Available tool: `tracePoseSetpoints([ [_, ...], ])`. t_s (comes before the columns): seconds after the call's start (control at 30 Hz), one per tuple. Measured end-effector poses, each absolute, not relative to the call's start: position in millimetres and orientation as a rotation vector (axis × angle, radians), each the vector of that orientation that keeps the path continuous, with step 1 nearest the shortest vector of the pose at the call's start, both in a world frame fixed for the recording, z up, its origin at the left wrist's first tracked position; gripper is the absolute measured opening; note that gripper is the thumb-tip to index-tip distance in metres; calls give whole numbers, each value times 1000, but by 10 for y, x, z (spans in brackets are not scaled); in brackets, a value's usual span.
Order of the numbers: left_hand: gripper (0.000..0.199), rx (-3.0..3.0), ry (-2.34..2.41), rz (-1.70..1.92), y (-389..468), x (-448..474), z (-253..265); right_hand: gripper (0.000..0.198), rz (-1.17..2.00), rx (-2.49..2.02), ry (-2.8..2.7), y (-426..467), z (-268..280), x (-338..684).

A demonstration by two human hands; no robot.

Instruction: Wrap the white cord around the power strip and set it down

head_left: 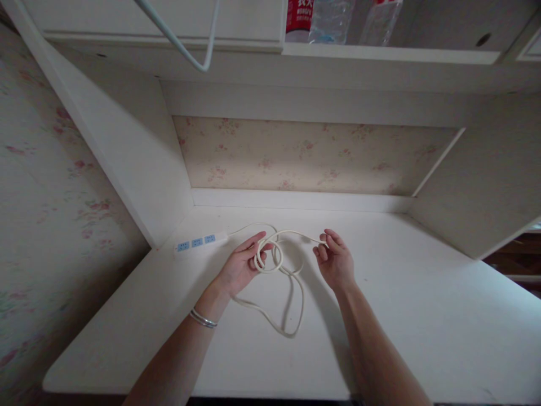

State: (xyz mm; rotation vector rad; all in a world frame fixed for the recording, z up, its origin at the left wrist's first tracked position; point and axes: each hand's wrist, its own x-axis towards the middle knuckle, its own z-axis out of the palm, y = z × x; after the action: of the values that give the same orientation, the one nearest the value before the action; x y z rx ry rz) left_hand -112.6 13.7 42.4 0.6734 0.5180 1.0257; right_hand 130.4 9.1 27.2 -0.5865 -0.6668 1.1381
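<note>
A white power strip (197, 243) with blue socket faces lies at the back left of the white desk. From its right end runs a cream power cord (301, 304), which loops loosely over the desk top. My left hand (240, 265), with silver bangles at the wrist, grips a small round coil of this cord between thumb and fingers. A stretch of the cord passes from the coil across to my right hand (335, 256), pinched there between thumb and fingertips. The cord's plug end cannot be made out.
The white desk (422, 316) has side panels at left and right and a floral-papered wall (287, 155) behind. Overhead, a shelf (389, 54) holds clear plastic bottles (332, 21) and a red-labelled one. A pale bent rod or tube (177, 42) hangs at the upper left.
</note>
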Motion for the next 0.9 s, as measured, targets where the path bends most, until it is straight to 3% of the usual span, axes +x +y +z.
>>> tracePoseSetpoints([
  [0.37, 29, 724, 599, 1030, 187, -1128, 340, 19, 1158, -605, -734, 80, 249, 1264],
  [0.9, 41, 923, 658, 939, 154, -1133, 340, 17, 1292, -677, -825, 61, 197, 1157],
])
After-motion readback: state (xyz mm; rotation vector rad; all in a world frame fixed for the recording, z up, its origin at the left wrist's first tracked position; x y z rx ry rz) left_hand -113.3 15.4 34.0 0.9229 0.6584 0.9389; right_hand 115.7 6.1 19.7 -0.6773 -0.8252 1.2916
